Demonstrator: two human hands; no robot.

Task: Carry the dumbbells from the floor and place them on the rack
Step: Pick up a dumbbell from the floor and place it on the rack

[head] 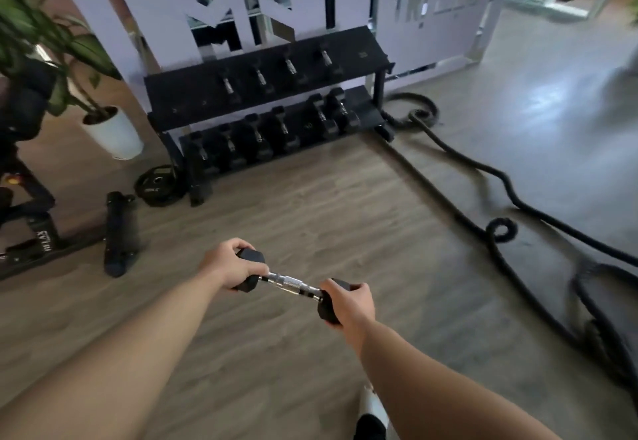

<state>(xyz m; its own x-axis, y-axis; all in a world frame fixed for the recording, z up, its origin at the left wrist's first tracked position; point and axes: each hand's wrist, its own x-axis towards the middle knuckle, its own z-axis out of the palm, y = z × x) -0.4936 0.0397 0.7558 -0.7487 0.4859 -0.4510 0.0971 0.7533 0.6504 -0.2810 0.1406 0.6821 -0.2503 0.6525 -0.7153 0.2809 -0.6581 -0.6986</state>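
Observation:
I hold one black hex dumbbell [291, 282] with a chrome handle in front of me, above the wooden floor. My left hand [229, 263] grips its left head and my right hand [352, 301] grips its right head. The black two-tier rack [172, 94] stands ahead against the wall, well beyond my hands. Its upper shelf carries several small dumbbells [259, 77]; the right end of that shelf is bare. The lower shelf holds several larger dumbbells [276, 128].
A thick black battle rope [483, 177] snakes over the floor at the right, from the rack's foot toward me. A weight plate [157, 184] leans by the rack's left leg. A potted plant [114, 132] and a black exercise machine [31, 198] stand at the left.

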